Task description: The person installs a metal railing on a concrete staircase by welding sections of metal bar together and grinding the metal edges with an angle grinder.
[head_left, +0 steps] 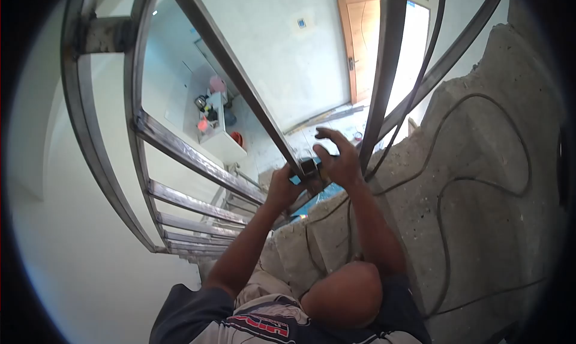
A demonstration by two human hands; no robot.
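Note:
My left hand (282, 189) is closed around a short piece of square metal tube (308, 166), whose open dark end faces up. This piece sits at the foot of a slanting metal bar (240, 83). On the tube's other side is my right hand (342, 162), its fingers apart and bent, hovering right by the tube. Part of the tube is hidden behind my hands. Bare steel railing bars (201, 164) run down to the left of my left arm. A thick upright metal post (384, 62) rises just beyond my right hand.
Rough concrete steps (480, 224) lie at the right, with a black cable (441, 224) looping over them. My bent knee (348, 293) is close below. Far beneath the railing are a tiled floor, a white counter (225, 141) with kitchen items, and an open wooden door (360, 47).

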